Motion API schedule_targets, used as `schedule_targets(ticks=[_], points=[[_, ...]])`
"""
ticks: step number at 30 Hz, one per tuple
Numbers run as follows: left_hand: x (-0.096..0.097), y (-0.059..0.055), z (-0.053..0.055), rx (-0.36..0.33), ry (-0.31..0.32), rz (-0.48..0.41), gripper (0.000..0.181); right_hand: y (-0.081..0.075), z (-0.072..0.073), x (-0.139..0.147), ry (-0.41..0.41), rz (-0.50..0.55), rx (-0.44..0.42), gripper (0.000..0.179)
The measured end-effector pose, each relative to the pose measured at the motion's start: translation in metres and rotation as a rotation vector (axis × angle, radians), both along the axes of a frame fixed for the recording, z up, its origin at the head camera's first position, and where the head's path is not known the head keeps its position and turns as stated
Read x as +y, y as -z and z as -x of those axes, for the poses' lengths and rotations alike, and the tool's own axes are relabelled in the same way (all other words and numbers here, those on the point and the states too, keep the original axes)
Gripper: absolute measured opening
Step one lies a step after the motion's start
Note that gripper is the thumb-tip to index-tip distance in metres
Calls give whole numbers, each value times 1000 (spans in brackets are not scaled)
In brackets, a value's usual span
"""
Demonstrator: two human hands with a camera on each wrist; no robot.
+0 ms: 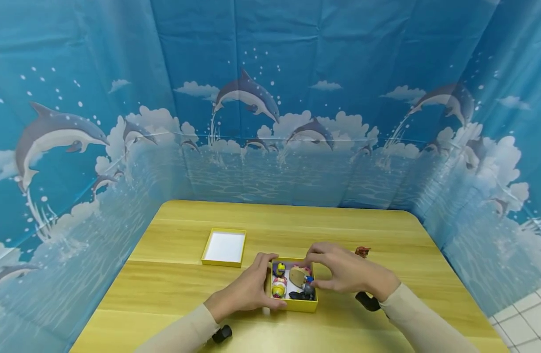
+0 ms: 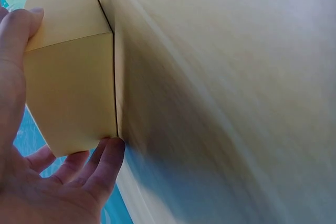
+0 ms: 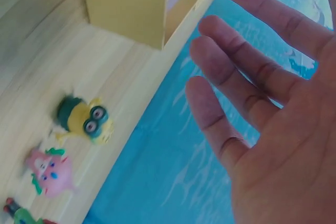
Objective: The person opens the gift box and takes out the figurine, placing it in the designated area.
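Observation:
A small yellow box holds several toy figures, among them a yellow one, a dark one and a tan oval piece. My left hand grips the box's left side, thumb at the front wall and fingers at the back. In the left wrist view the fingertips bend against the box's side, close to the tabletop. My right hand hovers at the box's right side, fingertips over the rim. The right wrist view shows its fingers spread with nothing between them.
A shallow yellow lid with a white inside lies left of the box. A reddish-brown figure stands beyond my right wrist. In the right wrist view, a goggled yellow figure, a pink figure and a green one stand on the table.

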State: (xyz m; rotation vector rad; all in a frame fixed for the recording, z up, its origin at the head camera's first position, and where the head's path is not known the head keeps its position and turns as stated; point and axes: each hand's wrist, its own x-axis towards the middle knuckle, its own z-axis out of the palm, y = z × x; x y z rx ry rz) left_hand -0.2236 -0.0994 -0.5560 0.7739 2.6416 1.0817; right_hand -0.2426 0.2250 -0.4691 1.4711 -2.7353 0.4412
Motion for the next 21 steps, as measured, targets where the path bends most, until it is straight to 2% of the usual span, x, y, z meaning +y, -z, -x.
schedule_targets(ticks=[8,21], points=[[2,0,0,-4,-6,-1,129,1,2,-21,22,-129,-160,33],[3,1,-2,-3,-8,2,130,0,2,-28,39,-196,-213,26]])
